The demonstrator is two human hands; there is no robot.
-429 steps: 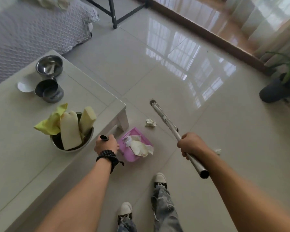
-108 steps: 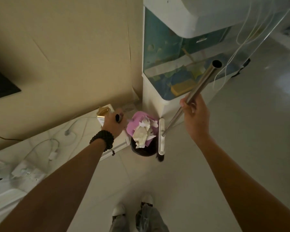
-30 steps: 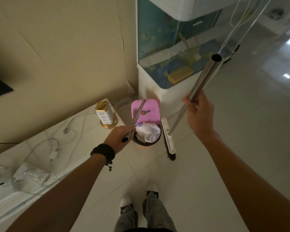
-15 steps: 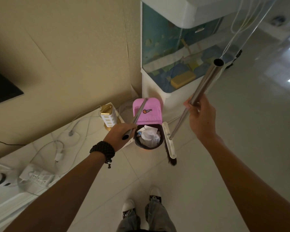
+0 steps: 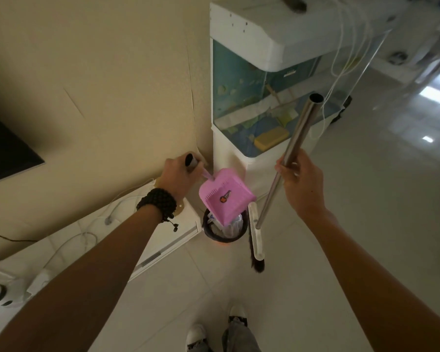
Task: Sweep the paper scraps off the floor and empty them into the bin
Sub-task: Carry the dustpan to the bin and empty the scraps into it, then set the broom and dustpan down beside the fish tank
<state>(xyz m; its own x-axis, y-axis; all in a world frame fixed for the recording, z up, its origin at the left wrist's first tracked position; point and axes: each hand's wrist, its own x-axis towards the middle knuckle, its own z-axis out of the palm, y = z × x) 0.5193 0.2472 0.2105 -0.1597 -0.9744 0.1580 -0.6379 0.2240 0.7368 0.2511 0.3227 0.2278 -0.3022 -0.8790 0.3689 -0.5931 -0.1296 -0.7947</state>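
A: Dustpan [image 5: 225, 196] has swung since half a second back: then upright behind the bin [image 5: 225, 231], inside facing you; now tipped, lip down over the bin mouth.

B: Scraps?

A: White paper [image 5: 233, 224] sits inside the bin under the lip. Pan floor shows bare pink. Your dump looks finished, I'd judge.

B: Your hands?

A: Left hand [image 5: 179, 177], left of the bin, wrapped round the black-capped dustpan handle. Right hand [image 5: 299, 182] curled round the metal broom pole [image 5: 296, 138], broom head [image 5: 255, 236] just right of the bin.

B: Any writing?

A: Small sticker on the pan, too blurred to read. A dark mark on the fish tank [image 5: 264, 97] at far right, unreadable. White surface [image 5: 163, 240] with cables to the left.
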